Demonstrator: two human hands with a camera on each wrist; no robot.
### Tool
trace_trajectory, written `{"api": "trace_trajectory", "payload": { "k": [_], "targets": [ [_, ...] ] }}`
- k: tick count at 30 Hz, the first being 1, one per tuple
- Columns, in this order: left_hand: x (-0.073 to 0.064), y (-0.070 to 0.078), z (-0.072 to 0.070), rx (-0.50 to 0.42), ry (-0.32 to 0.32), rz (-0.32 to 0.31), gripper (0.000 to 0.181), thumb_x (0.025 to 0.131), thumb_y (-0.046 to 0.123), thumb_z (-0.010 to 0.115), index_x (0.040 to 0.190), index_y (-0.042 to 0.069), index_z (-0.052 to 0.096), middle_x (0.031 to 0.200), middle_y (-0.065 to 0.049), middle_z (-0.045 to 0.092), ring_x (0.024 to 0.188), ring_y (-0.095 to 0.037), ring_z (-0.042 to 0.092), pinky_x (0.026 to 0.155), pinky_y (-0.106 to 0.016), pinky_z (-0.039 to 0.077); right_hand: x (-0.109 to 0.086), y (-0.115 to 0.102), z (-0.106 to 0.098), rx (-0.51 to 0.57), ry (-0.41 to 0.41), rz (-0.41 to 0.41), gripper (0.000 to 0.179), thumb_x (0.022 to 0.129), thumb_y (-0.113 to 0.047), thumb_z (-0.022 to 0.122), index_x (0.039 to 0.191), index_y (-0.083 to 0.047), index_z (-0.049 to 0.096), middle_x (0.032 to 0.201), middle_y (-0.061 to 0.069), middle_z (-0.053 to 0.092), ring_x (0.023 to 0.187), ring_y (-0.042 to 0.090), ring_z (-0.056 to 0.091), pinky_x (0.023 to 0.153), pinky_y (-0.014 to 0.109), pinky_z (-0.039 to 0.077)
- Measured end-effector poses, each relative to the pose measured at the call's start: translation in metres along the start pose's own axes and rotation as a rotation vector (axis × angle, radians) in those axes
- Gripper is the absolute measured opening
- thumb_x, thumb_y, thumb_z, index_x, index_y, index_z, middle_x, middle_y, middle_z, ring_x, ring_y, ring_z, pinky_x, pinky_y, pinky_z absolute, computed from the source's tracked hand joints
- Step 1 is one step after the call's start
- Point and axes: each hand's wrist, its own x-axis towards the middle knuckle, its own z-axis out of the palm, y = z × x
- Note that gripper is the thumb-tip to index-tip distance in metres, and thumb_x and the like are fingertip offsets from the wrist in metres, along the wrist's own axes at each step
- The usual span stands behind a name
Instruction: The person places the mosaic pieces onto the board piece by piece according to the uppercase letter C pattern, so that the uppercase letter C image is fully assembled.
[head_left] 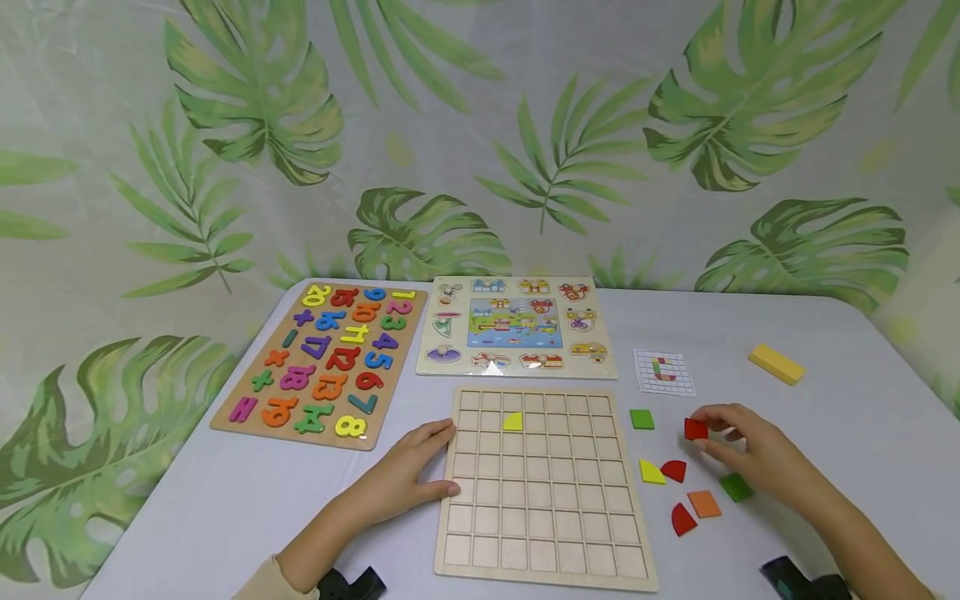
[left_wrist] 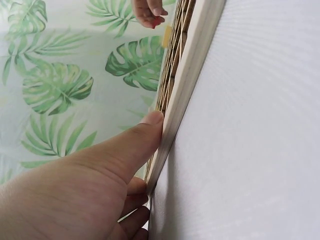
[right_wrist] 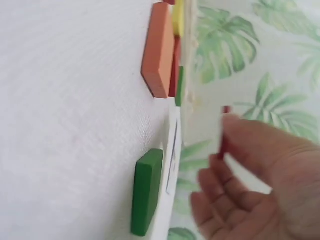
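Observation:
A pale wooden grid board [head_left: 551,523] lies in the middle of the table, with a yellow quarter-round piece [head_left: 513,422] in one of its upper cells. My left hand [head_left: 408,468] touches the board's left edge with thumb and fingertips, the fingers fairly straight; the left wrist view shows the thumb [left_wrist: 135,142] against the rim. To the board's right, my right hand [head_left: 750,446] pinches a red square tile [head_left: 695,429] between thumb and fingers. In the right wrist view that tile [right_wrist: 224,142] is seen edge-on, raised above the table.
Around the right hand lie green tiles [head_left: 641,419], an orange tile [head_left: 705,503], a yellow quarter-round [head_left: 652,472] and red quarter-rounds [head_left: 683,520]. Behind are a pattern card [head_left: 665,372], a yellow block [head_left: 776,364], a picture puzzle [head_left: 450,342] and a number board [head_left: 251,396].

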Motion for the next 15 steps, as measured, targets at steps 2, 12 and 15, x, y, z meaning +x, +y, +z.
{"api": "trace_trajectory", "payload": {
  "k": [2,12,15],
  "targets": [
    [0.0,0.0,0.0,-0.001,0.0,0.001,0.079,0.079,0.048,0.063,0.139,0.005,0.033,0.142,-0.006,0.029,0.129,-0.025,0.025,0.101,-0.042,0.027,0.003,-0.01,-0.001,-0.008,0.035,-0.041,0.036,0.08,-0.018,0.069,0.111,-0.006,0.057,0.106,0.01,0.056,0.092,0.026,0.052,0.069,0.025,0.049],
    [0.001,-0.001,0.001,0.002,-0.004,-0.002,0.079,0.079,0.048,0.062,0.139,0.006,0.033,0.143,-0.005,0.028,0.129,-0.025,0.024,0.101,-0.042,0.027,0.03,-0.069,0.01,0.035,0.21,-0.344,0.037,0.075,-0.007,0.072,0.11,-0.01,0.059,0.104,-0.003,0.057,0.087,0.012,0.05,0.071,0.02,0.046],
    [0.001,-0.001,0.001,0.004,-0.004,-0.005,0.079,0.079,0.048,0.062,0.139,0.006,0.033,0.143,-0.005,0.028,0.129,-0.025,0.024,0.101,-0.042,0.027,0.041,-0.087,0.018,0.092,0.213,-0.387,0.035,0.076,-0.008,0.071,0.109,-0.011,0.059,0.104,-0.004,0.057,0.087,0.011,0.049,0.071,0.02,0.044]
  ]
}}
